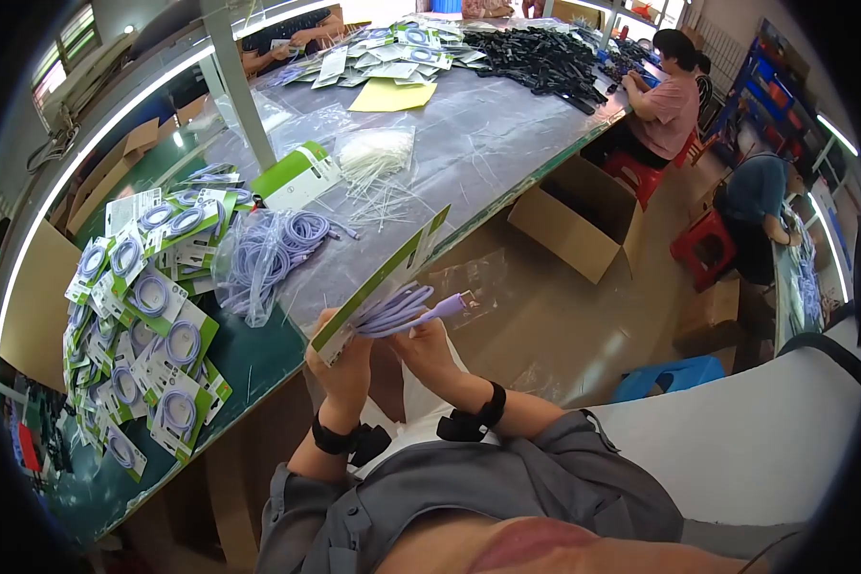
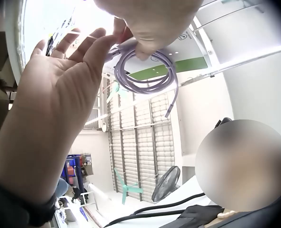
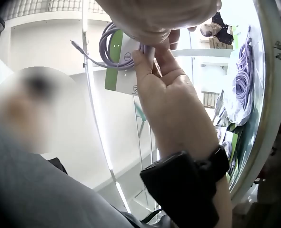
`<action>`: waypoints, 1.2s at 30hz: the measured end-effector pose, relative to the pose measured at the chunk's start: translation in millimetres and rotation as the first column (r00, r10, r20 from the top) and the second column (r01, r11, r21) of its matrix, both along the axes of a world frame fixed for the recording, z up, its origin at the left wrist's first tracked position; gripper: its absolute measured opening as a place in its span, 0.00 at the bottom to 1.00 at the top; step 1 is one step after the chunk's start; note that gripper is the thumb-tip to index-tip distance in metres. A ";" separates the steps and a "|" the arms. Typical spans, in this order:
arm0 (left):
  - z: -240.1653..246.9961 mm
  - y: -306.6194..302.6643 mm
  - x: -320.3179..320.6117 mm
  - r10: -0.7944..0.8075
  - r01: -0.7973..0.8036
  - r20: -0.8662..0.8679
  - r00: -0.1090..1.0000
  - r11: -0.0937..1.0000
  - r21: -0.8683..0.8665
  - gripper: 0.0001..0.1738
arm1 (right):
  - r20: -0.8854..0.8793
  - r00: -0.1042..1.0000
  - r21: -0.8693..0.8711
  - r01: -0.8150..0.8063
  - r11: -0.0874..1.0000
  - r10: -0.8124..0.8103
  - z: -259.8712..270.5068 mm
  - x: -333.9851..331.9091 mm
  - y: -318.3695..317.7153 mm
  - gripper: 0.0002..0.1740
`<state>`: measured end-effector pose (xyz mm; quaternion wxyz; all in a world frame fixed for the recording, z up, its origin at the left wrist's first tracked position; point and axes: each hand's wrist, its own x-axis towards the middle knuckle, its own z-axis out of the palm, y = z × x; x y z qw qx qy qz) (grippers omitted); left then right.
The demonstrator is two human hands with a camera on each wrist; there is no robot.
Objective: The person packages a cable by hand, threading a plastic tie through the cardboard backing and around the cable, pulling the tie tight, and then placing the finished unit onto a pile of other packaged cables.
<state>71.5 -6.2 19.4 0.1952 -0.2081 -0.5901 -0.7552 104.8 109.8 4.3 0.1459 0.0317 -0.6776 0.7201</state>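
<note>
My left hand point(image 1: 342, 375) holds a green and white packaging card point(image 1: 385, 282) together with a coiled lilac cable point(image 1: 392, 314). In the right wrist view the left thumb presses on the card point(image 3: 113, 78) beside the coil. The cable's connector end hangs loose, seen in the left wrist view below the coil point(image 2: 145, 89). My right hand point(image 1: 432, 359) is close against the coil, its thumb and forefinger pinching near the card's edge. A thin white strip, like a cable tie point(image 2: 86, 34), runs out between its fingers. The pinch itself is partly hidden.
On the table point(image 1: 478, 134), left, lie a heap of carded lilac cables point(image 1: 153, 325) and a bag of loose cables point(image 1: 268, 258). White cable ties point(image 1: 378, 163) lie farther back, near black parts point(image 1: 536, 67). An open cardboard box point(image 1: 579, 225) stands on the floor.
</note>
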 end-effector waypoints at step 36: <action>24.2 -12.7 -1.5 -0.033 -0.077 -0.528 0.849 0.980 -0.185 0.14 | -0.094 0.994 0.239 -0.027 0.971 0.051 -26.3 -1.4 2.0 0.13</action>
